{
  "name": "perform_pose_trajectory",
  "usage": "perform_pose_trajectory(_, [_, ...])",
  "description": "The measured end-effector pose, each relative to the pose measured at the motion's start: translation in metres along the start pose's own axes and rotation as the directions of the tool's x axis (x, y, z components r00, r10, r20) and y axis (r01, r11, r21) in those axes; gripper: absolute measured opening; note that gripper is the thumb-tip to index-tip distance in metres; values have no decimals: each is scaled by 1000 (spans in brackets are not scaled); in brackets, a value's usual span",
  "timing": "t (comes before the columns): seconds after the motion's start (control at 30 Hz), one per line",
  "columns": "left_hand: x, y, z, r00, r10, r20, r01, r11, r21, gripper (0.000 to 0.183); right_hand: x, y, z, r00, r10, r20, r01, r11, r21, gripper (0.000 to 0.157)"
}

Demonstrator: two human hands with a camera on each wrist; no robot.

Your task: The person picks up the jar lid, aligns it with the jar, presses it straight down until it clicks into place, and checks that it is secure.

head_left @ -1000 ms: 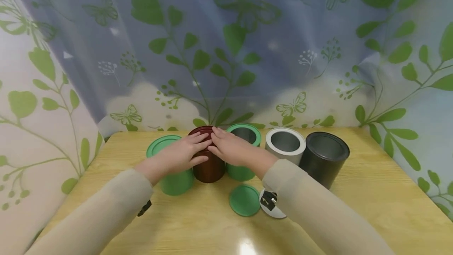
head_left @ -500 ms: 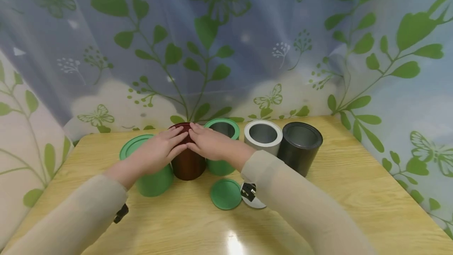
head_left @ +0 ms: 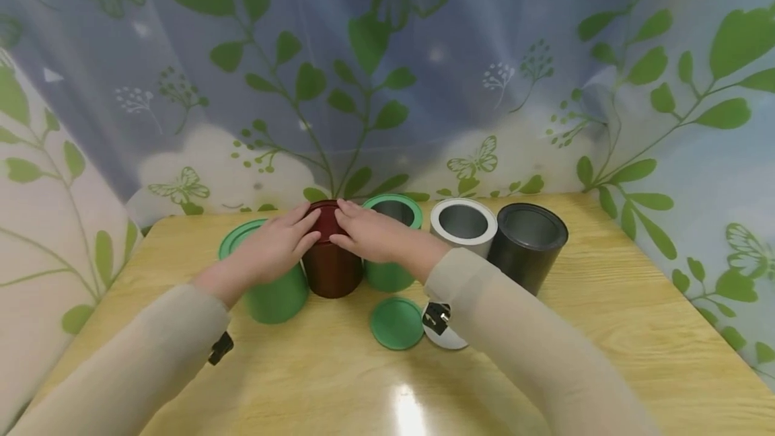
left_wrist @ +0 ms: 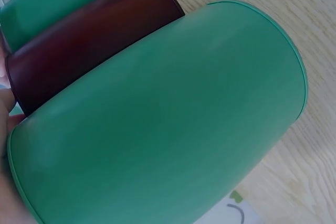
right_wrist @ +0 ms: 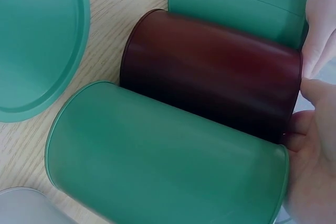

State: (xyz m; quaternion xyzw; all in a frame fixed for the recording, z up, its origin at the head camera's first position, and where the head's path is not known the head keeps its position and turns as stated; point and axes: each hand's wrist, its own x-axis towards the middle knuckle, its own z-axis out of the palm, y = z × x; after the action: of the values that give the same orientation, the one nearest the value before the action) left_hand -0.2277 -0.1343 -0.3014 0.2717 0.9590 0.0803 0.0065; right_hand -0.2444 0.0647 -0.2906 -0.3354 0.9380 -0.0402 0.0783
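A dark red canister stands upright with its red lid on top. My left hand rests on the lid's left side, fingers stretched out. From the right, my right hand lies on the same lid with straight fingers. A gap between the two hands bares the lid's middle. Left of the red canister is a green canister with a green lid, partly behind my left hand. Another green canister, uncovered, stands to the right, partly behind my right hand.
A white canister and a black canister, both uncovered, stand further right. A loose green lid lies in front on the wooden table. Beside it, a white lid is partly under my right sleeve. A patterned curtain hangs behind.
The head view has shifted. My hands, whose fingertips met over the red lid, have drawn slightly apart and show more of it. The canisters have stayed in place.
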Motion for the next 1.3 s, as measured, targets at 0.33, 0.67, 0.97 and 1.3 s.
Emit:
perform_pose_trajectory(0.33, [0,-1,-5,999,4,45,-1,998,-56,57,4,3,2,1000,-18,-4,19,999,44,61])
perform_pose_trajectory(0.67, [5,-3,-10,994,18,110,-6,994,-105,62,1,3,0,1000,-4,8,3,994,108,61])
perform_pose_trajectory(0.97, [2,-3,-15,990,-4,139,19,994,-105,61,6,1,-3,1000,-26,-1,26,991,128,62])
perform_pose_trajectory(1.3, [6,3,-9,986,47,159,-47,999,-1,57,8,5,-9,995,-39,88,25,988,154,64])
